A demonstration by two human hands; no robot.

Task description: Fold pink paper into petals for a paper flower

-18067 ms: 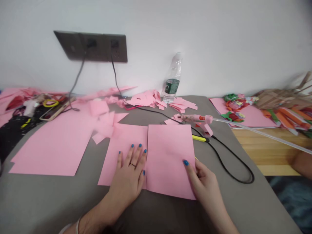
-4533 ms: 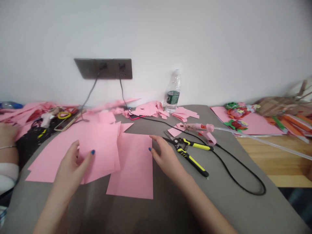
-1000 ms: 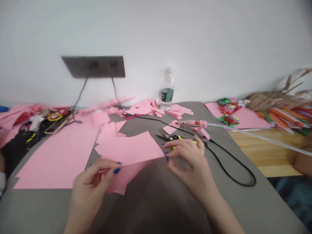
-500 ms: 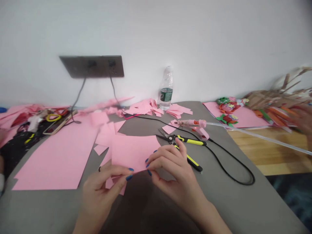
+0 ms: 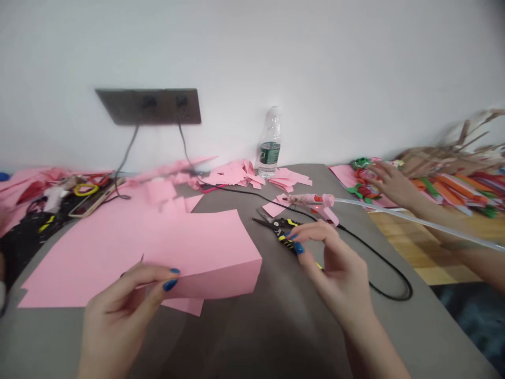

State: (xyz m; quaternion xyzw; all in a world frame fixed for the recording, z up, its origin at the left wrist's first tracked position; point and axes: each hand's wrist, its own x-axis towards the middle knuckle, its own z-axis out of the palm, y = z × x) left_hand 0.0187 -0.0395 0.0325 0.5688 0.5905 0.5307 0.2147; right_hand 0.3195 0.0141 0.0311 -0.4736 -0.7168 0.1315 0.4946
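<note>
Over grey tabletop [image 5: 276, 337], pink paper [image 5: 221, 247] — long axis pointing rightward — left grip [image 5: 122, 302] pinching it, right grip [image 5: 341, 276] parted

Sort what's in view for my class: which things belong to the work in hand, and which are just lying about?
Likely belonging:
folded pink sheet, pinched in the left hand
pliers, perhaps: partly hidden behind the right hand
glue gun, perhaps: close by

Apparently lying about:
water bottle
phone
pink scraps
</note>
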